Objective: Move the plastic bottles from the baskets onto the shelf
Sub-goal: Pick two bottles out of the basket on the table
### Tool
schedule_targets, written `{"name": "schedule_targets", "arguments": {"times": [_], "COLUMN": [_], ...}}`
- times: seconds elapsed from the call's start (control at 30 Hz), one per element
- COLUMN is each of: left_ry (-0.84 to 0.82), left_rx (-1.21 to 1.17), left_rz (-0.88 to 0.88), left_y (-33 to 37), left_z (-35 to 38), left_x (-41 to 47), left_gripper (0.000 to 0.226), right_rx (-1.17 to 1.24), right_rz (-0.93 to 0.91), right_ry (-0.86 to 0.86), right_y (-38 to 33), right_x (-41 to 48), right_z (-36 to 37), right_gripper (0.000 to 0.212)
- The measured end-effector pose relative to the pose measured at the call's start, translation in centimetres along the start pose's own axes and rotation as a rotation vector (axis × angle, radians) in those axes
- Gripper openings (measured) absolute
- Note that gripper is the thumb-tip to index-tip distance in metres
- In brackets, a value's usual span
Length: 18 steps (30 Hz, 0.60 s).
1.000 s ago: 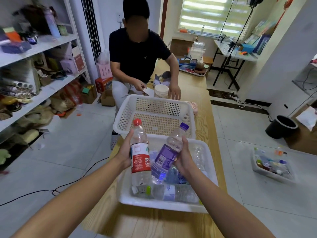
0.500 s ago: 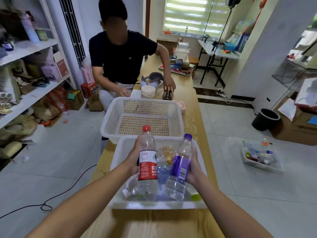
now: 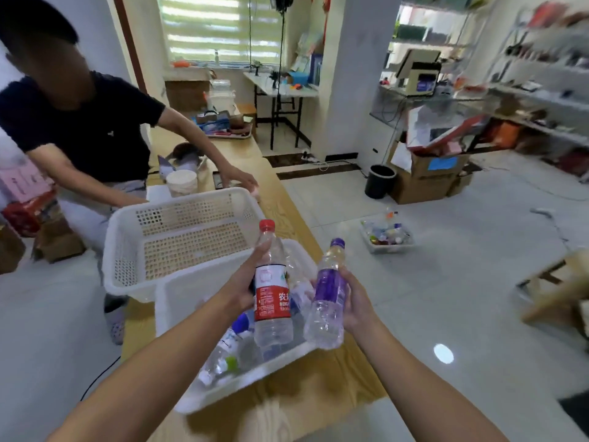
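Pale tiled floor [image 3: 446, 298], striped window blinds [image 3: 207, 27] (daylit), long wooden table [image 3: 287, 205], black bin [image 3: 379, 185]

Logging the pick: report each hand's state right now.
Left hand: holding the red-label bottle.
Right hand: holding the purple-label bottle.

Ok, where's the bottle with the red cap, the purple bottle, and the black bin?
red-capped bottle [image 3: 274, 301]: head view, on its red label.
purple bottle [image 3: 331, 285]: head view, on its purple label.
black bin [image 3: 379, 186]: head view, on its side wall.
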<state>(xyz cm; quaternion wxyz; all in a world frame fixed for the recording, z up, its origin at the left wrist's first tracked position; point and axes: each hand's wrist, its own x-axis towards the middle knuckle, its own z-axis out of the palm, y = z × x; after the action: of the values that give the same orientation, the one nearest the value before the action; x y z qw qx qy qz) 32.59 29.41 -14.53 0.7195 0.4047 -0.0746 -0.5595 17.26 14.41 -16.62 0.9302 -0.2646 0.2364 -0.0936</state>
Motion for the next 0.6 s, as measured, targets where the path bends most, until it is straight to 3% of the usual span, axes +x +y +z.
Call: {"name": "schedule_targets", "arguments": {"times": [0.07,0.23,0.37,0.53,0.6], "left_ry": [-0.053,-0.264,-0.469,-0.7,-0.804], "left_rx": [0.057,0.192,0.244,0.311,0.303], "left_rz": [-0.022,-0.125,-0.238,-0.371,-0.45], "left_y": [-0.7,-3.5,-7.4,-14.5,-18.4], "left_z": [1.6,7.9,15.1,25.8,29.7], "left_x": [0.5,1.7,1.8,-1.1,-3.0], "left_gripper": [0.073,0.064,0.054,0.056,0.05], "right_rx": [0.045,0.044,0.005,0.045,0.07], "right_rz": [-0.085,-0.231,-0.387,-0.74,-0.892], "right_ry": [0.063,0.065,0.271,0.517,0.602], "right_y": [-0.5,-2.8,-4.0,-3.4,-2.5], "right_x": [-2.4,-10.6,-19.0,-31.3,-37.0], "right_z": [-0.9,-2.2,-4.1,-6.8,-7.7], "right_gripper": [0.053,0.077,0.081,0.042,0.042]}}
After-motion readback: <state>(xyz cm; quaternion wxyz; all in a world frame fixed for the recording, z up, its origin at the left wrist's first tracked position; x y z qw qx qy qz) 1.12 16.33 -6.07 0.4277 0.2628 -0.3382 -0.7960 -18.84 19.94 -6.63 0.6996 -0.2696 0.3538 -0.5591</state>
